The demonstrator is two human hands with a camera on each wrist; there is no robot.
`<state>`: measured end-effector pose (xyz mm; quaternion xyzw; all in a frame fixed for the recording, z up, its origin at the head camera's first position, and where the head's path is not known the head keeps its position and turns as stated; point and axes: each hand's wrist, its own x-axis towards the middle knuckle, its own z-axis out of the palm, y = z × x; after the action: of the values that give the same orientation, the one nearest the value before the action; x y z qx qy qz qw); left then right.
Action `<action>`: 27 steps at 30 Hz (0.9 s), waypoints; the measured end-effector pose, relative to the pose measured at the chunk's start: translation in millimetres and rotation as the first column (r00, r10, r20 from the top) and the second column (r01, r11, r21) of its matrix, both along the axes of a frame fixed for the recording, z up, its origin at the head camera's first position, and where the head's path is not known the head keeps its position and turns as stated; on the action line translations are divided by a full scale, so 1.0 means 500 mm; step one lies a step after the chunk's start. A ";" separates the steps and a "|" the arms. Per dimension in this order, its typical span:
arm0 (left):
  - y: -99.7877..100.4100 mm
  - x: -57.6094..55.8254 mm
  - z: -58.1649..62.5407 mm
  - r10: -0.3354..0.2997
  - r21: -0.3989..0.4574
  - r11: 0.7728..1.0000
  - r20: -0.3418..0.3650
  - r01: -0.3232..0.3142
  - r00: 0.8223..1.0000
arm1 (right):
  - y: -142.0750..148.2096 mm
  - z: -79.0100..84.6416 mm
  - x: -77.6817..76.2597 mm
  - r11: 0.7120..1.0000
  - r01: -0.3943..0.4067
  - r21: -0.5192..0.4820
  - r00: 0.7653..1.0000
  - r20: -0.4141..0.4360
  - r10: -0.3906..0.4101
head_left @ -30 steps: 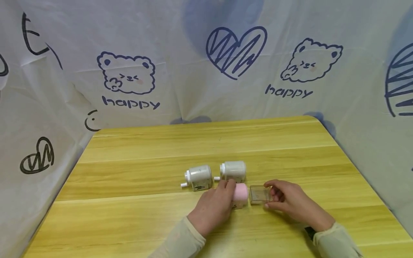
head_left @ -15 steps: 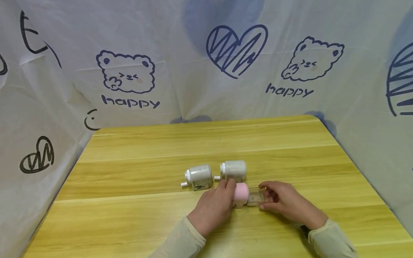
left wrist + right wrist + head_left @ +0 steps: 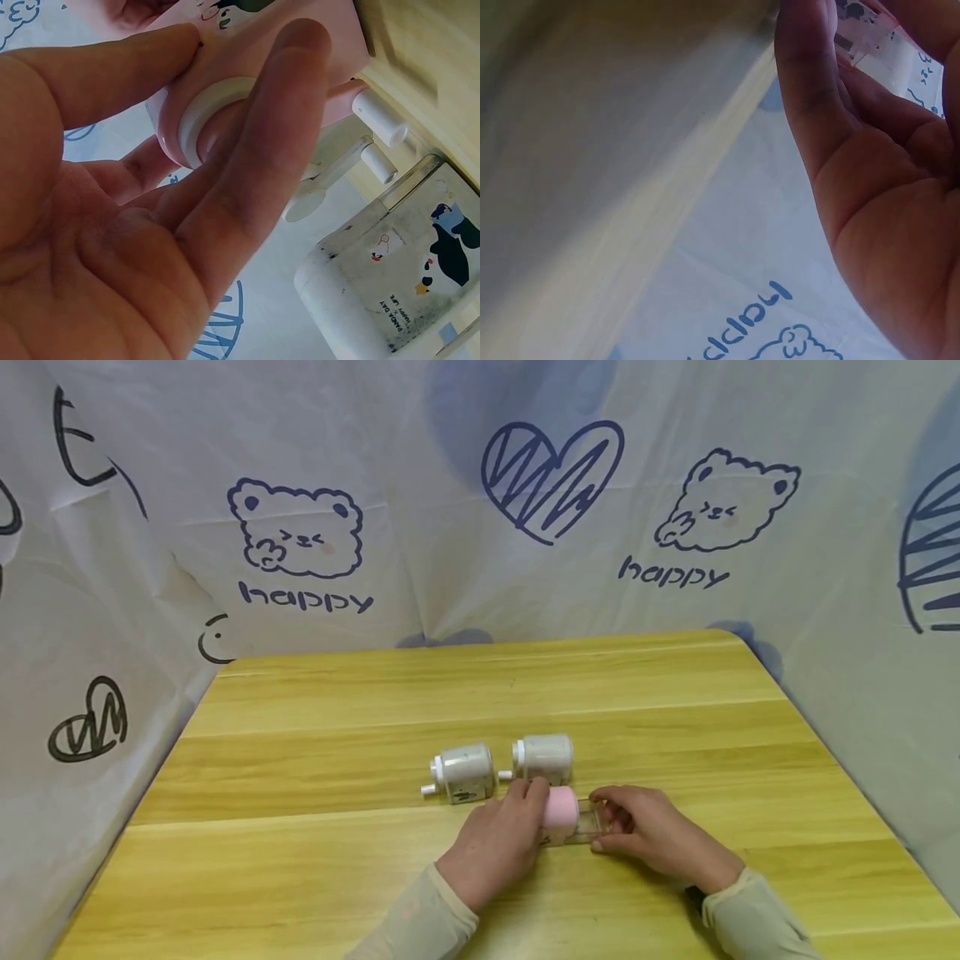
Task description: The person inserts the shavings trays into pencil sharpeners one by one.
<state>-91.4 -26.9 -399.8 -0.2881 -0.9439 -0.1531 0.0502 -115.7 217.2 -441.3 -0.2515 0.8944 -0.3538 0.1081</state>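
Note:
A pink pencil sharpener (image 3: pixel 560 808) with a panda sticker lies on the wooden table. My left hand (image 3: pixel 491 843) grips it from the left and hides its crank end in the head view; its round collar shows in the left wrist view. At the sharpener's right end, a clear shavings drawer (image 3: pixel 589 819) is partly inside the body. My right hand (image 3: pixel 652 833) pinches the drawer's outer end between thumb and fingers. Just behind stand two grey-white crank sharpeners, one at left (image 3: pixel 465 770) and one at right (image 3: pixel 547 754), their cranks pointing left.
The yellow wood-grain table (image 3: pixel 315 718) reaches back to a white cloth (image 3: pixel 420 543) with drawn bears and hearts. More of this cloth hangs at both sides. A small dark item (image 3: pixel 696 897) shows by the right sleeve.
My right hand has moved left with the clear drawer, from just apart from the pink sharpener to partly inside it. The left hand and the two grey-white sharpeners have stayed put.

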 end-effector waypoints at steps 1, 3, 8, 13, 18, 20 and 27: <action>-0.001 0.000 0.000 0.000 0.002 1.000 0.002 0.000 1.000 | -0.002 -0.001 0.000 1.000 -0.001 -0.003 1.000 0.002 0.001; -0.002 0.000 -0.001 0.000 0.005 1.000 -0.002 0.000 1.000 | -0.005 -0.001 -0.003 1.000 0.002 -0.006 1.000 0.004 -0.002; -0.005 -0.001 -0.002 0.003 0.008 1.000 -0.019 -0.003 1.000 | -0.011 0.000 -0.009 1.000 0.001 -0.004 1.000 0.010 -0.001; -0.005 0.001 -0.003 0.007 0.015 1.000 0.014 -0.007 1.000 | -0.010 -0.002 -0.006 1.000 -0.011 -0.008 0.998 0.066 0.012; -0.002 -0.001 -0.004 0.005 0.015 1.000 0.014 -0.005 1.000 | -0.006 -0.002 -0.006 0.999 -0.027 -0.024 0.997 0.065 0.029; -0.001 -0.001 -0.003 0.006 0.011 1.000 0.005 -0.006 1.000 | -0.005 -0.001 -0.005 0.999 -0.036 -0.018 0.999 0.038 0.036; 0.000 0.002 0.000 0.004 0.000 1.000 0.006 -0.004 1.000 | -0.003 0.000 -0.001 0.997 -0.069 0.043 0.997 -0.029 0.071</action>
<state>-90.3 -26.9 -399.7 -0.2857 -0.9447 -0.1539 0.0475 -116.1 215.7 -441.3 -0.2857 0.8937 -0.3272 0.1121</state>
